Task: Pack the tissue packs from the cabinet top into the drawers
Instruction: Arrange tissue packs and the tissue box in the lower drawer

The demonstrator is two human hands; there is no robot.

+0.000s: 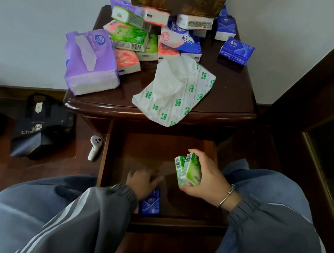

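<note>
While tissue packs (89, 61) litter the cabinet top (230, 88), right grip (204, 178) clamps green packs (189, 171); left grip (144, 181) spread.

We are seeing a soft, cool light falling on the pale wall (37, 24) and on the dark surface (229, 96), whose rounded front edge is giving back a thin bright glare. The open drawer (148, 151) is lying in shade, and the left hand (144, 181) inside it is looking dim and slightly blurred. Toward the edges the wide lens is bending straight lines, and the sleeves (85, 221) at the bottom are looking soft.
</note>
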